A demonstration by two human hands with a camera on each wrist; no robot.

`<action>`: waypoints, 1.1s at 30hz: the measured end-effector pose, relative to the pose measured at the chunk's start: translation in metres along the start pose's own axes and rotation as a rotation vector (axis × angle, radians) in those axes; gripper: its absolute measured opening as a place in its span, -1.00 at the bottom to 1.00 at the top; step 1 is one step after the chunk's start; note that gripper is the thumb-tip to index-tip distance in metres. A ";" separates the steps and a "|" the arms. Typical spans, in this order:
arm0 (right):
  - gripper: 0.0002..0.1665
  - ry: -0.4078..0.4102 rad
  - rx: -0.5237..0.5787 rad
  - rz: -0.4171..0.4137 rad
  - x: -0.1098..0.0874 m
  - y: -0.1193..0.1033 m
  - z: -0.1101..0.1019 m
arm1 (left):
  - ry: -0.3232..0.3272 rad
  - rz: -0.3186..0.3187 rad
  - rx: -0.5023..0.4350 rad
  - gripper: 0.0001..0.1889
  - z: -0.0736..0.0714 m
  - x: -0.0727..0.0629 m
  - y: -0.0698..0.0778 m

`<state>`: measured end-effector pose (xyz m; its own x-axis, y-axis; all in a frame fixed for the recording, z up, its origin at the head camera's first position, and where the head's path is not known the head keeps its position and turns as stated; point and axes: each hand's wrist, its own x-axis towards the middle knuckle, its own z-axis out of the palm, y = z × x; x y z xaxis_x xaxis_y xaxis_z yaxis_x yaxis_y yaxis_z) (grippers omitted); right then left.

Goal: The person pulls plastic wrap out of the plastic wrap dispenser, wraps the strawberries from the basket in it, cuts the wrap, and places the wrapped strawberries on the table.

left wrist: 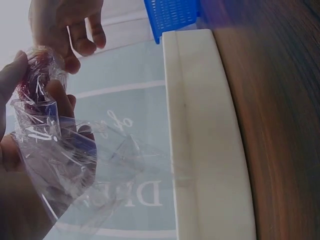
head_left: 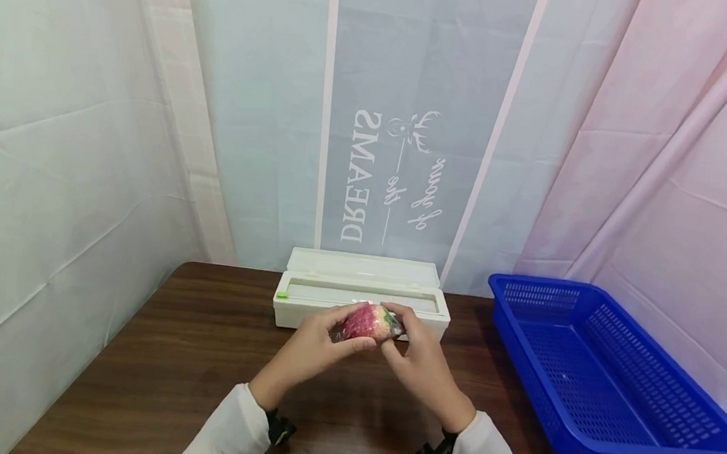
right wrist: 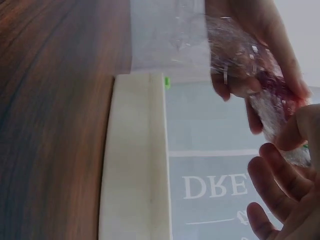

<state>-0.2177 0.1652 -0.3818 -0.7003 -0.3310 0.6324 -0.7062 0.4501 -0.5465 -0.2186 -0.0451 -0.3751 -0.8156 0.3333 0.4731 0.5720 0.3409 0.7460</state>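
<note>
A small bundle (head_left: 369, 323), dark pink, yellow and green and wrapped in clear plastic film, is held up between both hands. My left hand (head_left: 314, 344) grips its pink end between thumb and fingers. The right hand (head_left: 424, 362) pinches the green end, its other fingers spread in the right wrist view. Loose clear film (left wrist: 65, 170) trails from the bundle in the left wrist view. Just beyond the hands sits a long white cling film dispenser (head_left: 296, 315) with its lid (head_left: 363, 266) raised and a green slider (head_left: 282, 295) at its left end.
At the right of the dark wooden table (head_left: 182, 370) stands a blue perforated plastic basket (head_left: 554, 417). Hanging fabric (head_left: 263, 117) with printed lettering closes off the back, and pale cloth (head_left: 51, 156) hangs along the sides.
</note>
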 end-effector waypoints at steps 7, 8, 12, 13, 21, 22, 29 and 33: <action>-0.44 0.043 -0.051 0.003 -0.001 0.000 0.006 | 0.009 0.038 0.035 -0.38 0.002 0.000 0.003; -0.43 0.049 -0.065 0.005 -0.001 0.000 0.006 | 0.012 0.042 0.039 -0.37 0.003 0.000 0.003; -0.39 0.067 -0.101 0.007 -0.002 0.000 0.009 | 0.028 0.060 0.032 -0.38 0.007 0.000 0.001; -0.37 0.072 -0.121 0.005 -0.003 0.001 0.010 | 0.028 0.063 0.028 -0.38 0.008 0.000 0.001; -0.30 0.142 -0.316 0.009 -0.007 0.002 0.017 | 0.018 0.084 0.064 -0.35 0.017 -0.001 0.002; -0.30 0.149 -0.341 0.006 -0.007 0.002 0.017 | 0.014 0.086 0.064 -0.35 0.017 -0.002 0.002; -0.21 -0.038 -0.086 0.007 -0.004 0.002 0.010 | -0.029 0.005 0.045 -0.34 0.007 -0.002 0.001; -0.18 -0.212 0.273 0.124 -0.002 0.002 0.000 | -0.039 -0.012 0.033 -0.37 0.001 -0.001 0.000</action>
<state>-0.2179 0.1667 -0.3839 -0.7680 -0.4654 0.4400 -0.5964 0.2693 -0.7561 -0.2179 -0.0444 -0.3758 -0.8189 0.3630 0.4445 0.5649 0.3736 0.7357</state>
